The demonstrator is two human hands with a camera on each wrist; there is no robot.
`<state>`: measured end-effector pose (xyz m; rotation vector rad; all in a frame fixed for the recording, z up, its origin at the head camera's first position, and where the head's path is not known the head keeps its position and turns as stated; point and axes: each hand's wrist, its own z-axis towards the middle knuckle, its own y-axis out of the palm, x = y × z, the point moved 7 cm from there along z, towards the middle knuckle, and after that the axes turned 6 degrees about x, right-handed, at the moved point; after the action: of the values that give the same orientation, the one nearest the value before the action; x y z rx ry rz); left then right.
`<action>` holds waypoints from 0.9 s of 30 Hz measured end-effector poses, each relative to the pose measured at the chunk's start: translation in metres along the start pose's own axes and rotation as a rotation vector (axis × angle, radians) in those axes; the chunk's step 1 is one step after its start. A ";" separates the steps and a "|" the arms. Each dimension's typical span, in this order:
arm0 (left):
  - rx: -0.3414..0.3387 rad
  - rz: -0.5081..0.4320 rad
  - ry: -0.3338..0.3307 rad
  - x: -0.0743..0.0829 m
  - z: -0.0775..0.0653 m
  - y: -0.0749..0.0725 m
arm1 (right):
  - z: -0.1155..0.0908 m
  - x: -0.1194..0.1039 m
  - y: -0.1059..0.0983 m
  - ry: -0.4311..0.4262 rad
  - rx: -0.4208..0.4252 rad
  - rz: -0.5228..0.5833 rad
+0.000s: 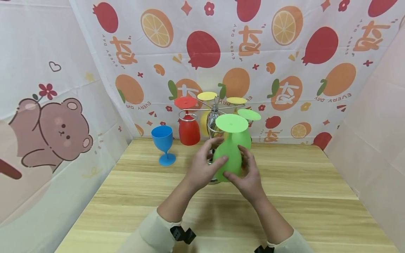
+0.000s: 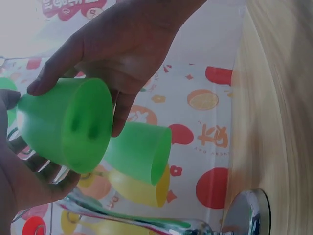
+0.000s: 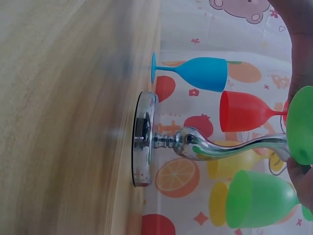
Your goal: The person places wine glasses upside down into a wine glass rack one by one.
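Both hands hold a green goblet (image 1: pixel 228 156) upside down, its round foot uppermost, in front of a chrome goblet rack (image 1: pixel 214 117). My left hand (image 1: pixel 204 165) grips the bowl from the left, thumb across its front. The right hand (image 1: pixel 250 175) holds the bowl's right side, thumb near the rim. In the left wrist view, the rim of this goblet (image 2: pixel 44 117) faces the camera. A wire ring lies close to its stem; whether the stem sits inside cannot be told. Behind it hangs another green goblet (image 1: pixel 246 138), partly hidden.
A red goblet (image 1: pixel 189 131) and two yellow goblets, one with its foot (image 1: pixel 207 95) showing, hang upside down on the rack. A blue goblet (image 1: pixel 162 138) stands upright on the wooden table (image 1: pixel 284 196), left of the rack. The rack's round base (image 3: pixel 145 147) rests on the table.
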<state>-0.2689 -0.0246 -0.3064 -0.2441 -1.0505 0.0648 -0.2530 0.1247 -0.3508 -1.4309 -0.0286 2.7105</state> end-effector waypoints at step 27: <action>0.046 -0.131 -0.106 -0.021 0.025 0.017 | 0.019 0.017 -0.015 0.015 0.051 -0.013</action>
<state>-0.2995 -0.0072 -0.3163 -0.1304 -1.1665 -0.0166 -0.2773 0.1409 -0.3538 -1.4324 0.0323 2.6698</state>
